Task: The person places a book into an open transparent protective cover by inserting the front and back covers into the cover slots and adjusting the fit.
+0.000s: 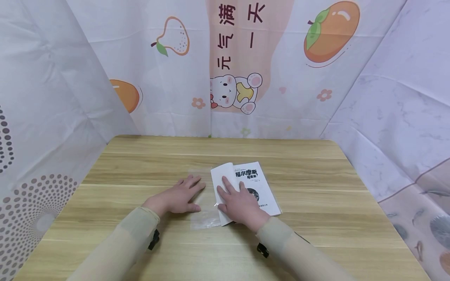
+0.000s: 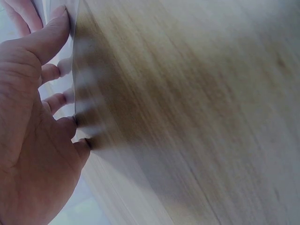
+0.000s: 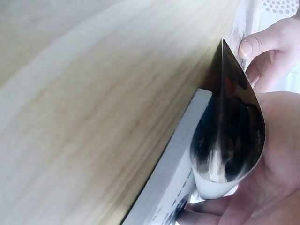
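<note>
A paperback book (image 1: 268, 201) with a white title page and black Chinese lettering lies on the wooden table. Its front cover (image 1: 222, 171) is turned over to the left, white inside facing up. My right hand (image 1: 240, 201) rests spread on that cover. Seen from the right wrist, the cover (image 3: 255, 112) bows upward beside the book's edge (image 3: 187, 126), its dark glossy outside turned inward. A clear plastic sheet (image 1: 205, 222) reaches out left from under the cover. My left hand (image 1: 179, 197) lies on this sheet, fingers spread; the left wrist view shows the left hand (image 2: 33, 126) too.
The wood-grain table (image 1: 316, 234) extends around the book on all sides. A printed fabric curtain (image 1: 168, 86) hangs behind the far edge, with more cloth at left and right. Dark wrist-camera mounts (image 1: 262, 249) sit under the forearms.
</note>
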Demonstrator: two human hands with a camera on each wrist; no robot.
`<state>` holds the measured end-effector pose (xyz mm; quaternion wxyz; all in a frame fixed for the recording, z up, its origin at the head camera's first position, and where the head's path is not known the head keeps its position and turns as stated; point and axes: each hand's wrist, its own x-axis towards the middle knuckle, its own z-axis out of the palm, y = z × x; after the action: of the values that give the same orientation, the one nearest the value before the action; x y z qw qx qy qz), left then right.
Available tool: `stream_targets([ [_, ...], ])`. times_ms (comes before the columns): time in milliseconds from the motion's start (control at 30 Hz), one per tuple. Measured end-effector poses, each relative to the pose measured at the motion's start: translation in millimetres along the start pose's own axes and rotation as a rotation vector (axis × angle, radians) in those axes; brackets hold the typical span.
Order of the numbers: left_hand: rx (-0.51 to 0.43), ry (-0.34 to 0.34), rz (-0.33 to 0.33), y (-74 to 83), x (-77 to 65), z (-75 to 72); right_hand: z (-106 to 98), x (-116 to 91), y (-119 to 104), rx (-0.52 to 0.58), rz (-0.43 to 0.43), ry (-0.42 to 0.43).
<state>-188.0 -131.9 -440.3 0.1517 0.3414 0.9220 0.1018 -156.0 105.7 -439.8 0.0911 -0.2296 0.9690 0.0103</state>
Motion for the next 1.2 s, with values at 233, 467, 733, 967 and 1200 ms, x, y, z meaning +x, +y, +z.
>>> stream_targets([
  [233,0.007,-0.005,-0.007,-0.3,0.4,1.0,-3.4,-0.4,-1.0,-0.002,0.003,-0.001],
  [467,-0.001,-0.008,-0.007,-0.2,1.1,1.4,-1.0,2.0,-1.1,-0.019,0.005,0.018],
  [733,0.009,0.001,0.0,-0.5,1.0,1.8,-1.2,2.5,-3.9,-0.022,0.025,0.03],
  [967,0.003,0.004,0.005,-0.4,1.2,1.8,-1.4,2.3,-5.3,-0.039,0.031,0.039],
  [1200,0.013,0.008,0.005,-1.1,0.8,2.4,1.8,3.2,-5.2,-0.056,0.028,0.045],
])
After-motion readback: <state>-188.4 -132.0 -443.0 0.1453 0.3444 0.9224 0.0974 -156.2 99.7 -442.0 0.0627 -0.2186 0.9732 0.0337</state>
